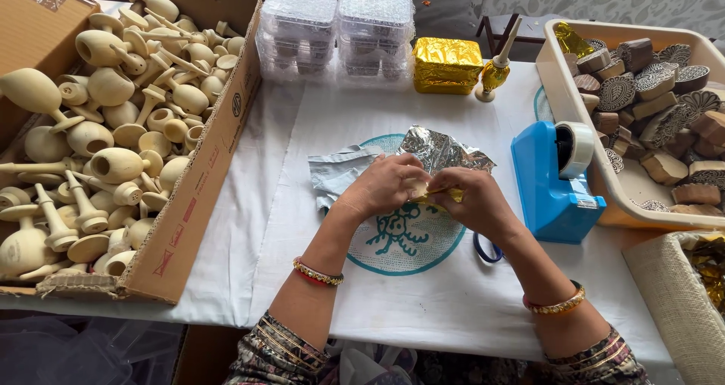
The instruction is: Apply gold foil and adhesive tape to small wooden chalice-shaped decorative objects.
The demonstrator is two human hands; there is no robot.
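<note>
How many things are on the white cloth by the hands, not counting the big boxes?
Clear packs: 2
Gold block: 1
Gold-wrapped piece: 1
Blue tape dispenser: 1
Silver foil: 1
Total: 6

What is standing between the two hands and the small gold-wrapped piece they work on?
Nothing visible: the left hand and the right hand both touch the gold-wrapped piece directly, above the silver foil sheet.
</note>
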